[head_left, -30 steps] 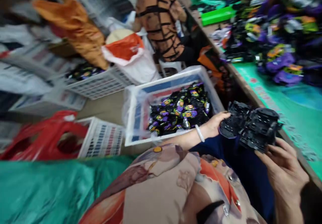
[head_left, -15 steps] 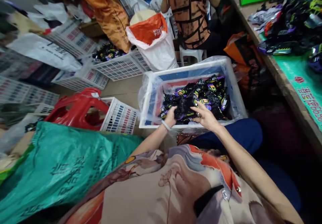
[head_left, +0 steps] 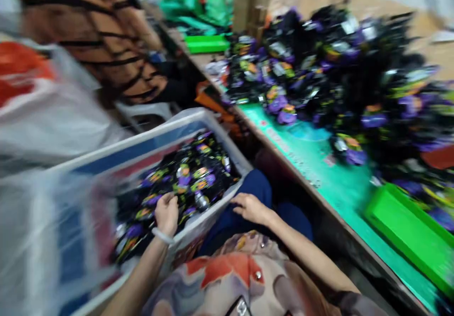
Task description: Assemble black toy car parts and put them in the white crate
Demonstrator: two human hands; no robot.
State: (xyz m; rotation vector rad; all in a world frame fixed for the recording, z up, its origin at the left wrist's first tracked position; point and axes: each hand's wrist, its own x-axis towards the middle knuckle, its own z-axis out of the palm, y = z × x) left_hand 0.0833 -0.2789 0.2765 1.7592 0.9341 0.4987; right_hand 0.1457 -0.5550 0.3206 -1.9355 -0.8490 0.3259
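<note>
My left hand (head_left: 166,214) is over the plastic-lined basket (head_left: 97,153), its fingers curled in just above a heap of small black items with purple, green and orange printed parts (head_left: 187,179). Whatever those fingers may hold is hidden. Past the basket's near right rim, my right hand (head_left: 250,208) hovers by my blue-clad knee (head_left: 255,186). Its fingers are loosely bent and apart, and I see nothing in them. Motion blur softens the picture, so the exact kind of the small items cannot be made out.
To the right runs a workbench with a green sheet (head_left: 319,174), bearing a large pile of similar black and purple items (head_left: 305,65) and a bright green tray (head_left: 411,231). A person in a patterned orange top (head_left: 95,37) sits ahead. A white sack (head_left: 60,122) stands left.
The view has swung right toward the workbench. Both hands were together at a dark item over the heap; now my right hand has drawn away to the right, outside the basket.
</note>
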